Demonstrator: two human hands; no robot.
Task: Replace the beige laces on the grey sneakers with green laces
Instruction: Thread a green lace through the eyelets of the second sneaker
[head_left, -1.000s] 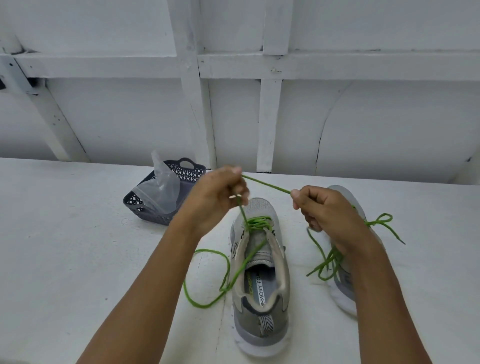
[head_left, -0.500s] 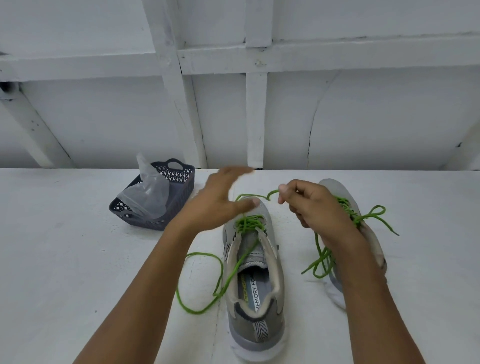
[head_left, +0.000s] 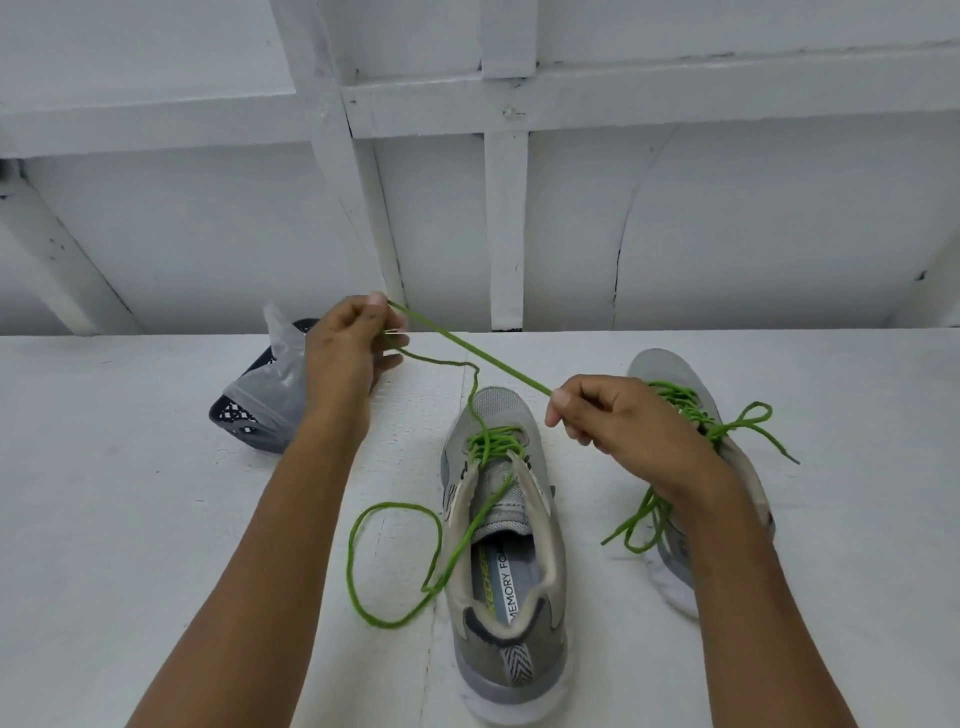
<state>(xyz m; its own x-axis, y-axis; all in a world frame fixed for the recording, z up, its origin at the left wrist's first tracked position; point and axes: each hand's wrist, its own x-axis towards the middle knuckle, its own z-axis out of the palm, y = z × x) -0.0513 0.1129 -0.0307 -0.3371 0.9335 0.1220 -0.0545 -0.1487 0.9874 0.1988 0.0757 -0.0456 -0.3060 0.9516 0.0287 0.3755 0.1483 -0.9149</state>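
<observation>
A dark basket holding a clear plastic bag sits behind the left forearm on the white bench; the right wrist hides much of the second sneaker, already laced green. Both hands pinch 1 green lace taut above the middle sneaker, left hand raised, right hand lower, fingers curled.

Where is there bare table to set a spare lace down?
Bare: the wide near-left table bordered by the basket and left forearm, and the far right beyond the right sneaker. Crowded: the lace loop beside the middle sneaker, and between the sneakers.
</observation>
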